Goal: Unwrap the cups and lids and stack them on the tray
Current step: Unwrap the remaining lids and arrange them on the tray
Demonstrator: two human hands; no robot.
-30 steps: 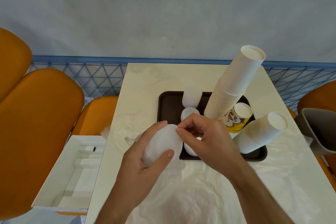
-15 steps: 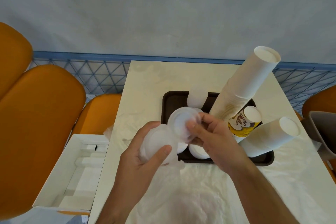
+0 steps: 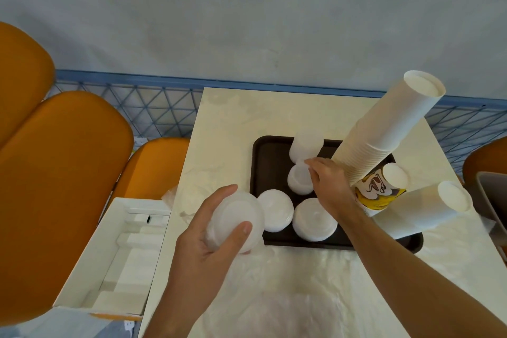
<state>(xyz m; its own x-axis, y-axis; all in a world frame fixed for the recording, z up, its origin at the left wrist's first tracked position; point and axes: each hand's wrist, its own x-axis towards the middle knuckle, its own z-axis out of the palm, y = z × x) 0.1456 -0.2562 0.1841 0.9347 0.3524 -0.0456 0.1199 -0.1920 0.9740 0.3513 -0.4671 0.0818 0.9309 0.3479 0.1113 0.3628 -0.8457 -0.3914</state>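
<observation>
Lower centre: left hand (image 3: pixel 216 230) curled in a grip round a wrapped bundle of lids (image 3: pixel 236 221), held over the worktop (image 3: pixel 225 123) edge. Mid frame: right hand (image 3: pixel 327 186) pinches a lid onto a short lid stack (image 3: pixel 299 180) on the tray (image 3: pixel 267 156). Step: stacking lids. Next, likely: free another lid. Tall cup stack (image 3: pixel 389 129), upper right.

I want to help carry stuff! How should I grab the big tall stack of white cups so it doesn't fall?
The tall cup stack leans toward the far right, so its top would probably tip. Hold it low, around the ribbed rims near the tray, coming from the right side, since the right hand is busy on its left. A second hand higher up should steady it.
</observation>
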